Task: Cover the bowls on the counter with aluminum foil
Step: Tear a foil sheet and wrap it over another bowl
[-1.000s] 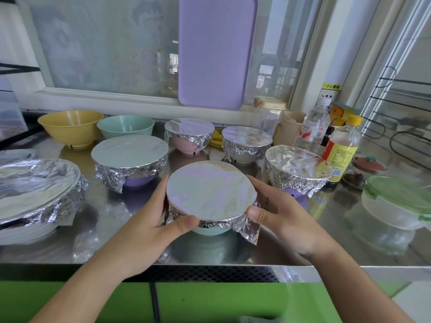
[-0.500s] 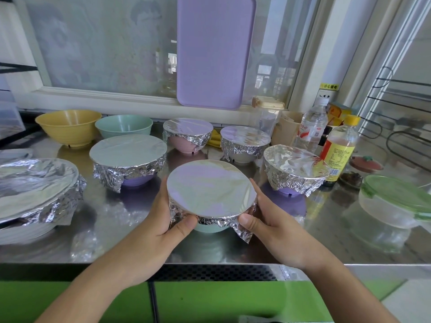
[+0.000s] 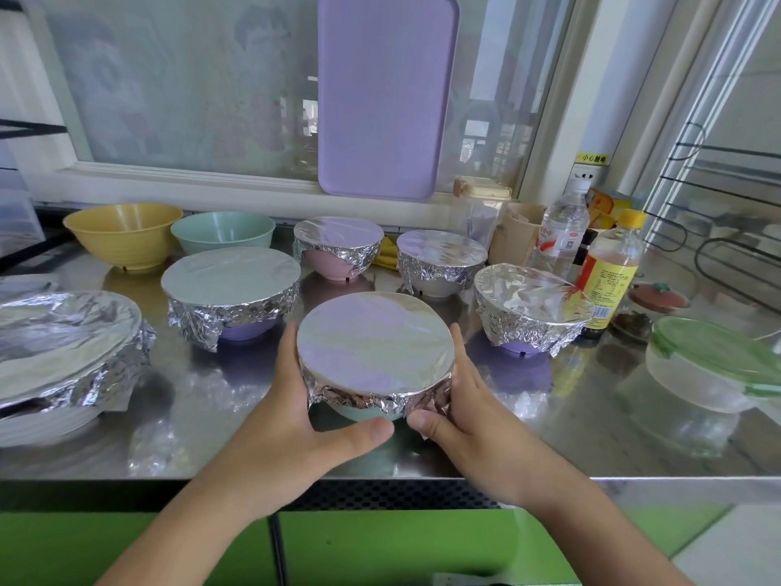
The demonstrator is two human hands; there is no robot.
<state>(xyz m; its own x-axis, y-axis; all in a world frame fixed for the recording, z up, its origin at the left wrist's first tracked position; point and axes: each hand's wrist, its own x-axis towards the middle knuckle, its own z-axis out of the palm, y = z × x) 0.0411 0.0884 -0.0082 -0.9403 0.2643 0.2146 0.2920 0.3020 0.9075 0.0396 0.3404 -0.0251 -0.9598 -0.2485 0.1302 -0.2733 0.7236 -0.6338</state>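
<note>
Both thumbs have slid together under the front rim since a moment ago. The left hand [image 3: 296, 420] and right hand [image 3: 460, 416] cup the foil-topped teal bowl [image 3: 376, 353] at the stainless bench [image 3: 528, 441] front, pressing its foil skirt [image 3: 380, 400] inward. Best to work round evenly, crimping under the lip. The yellow bowl [image 3: 122, 234] and green bowl [image 3: 224, 232] behind lack foil. The bottles' labels are too small to read.

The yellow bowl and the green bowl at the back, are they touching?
Apart. The head view shows a strip of counter between the yellow bowl and the green bowl.
</note>
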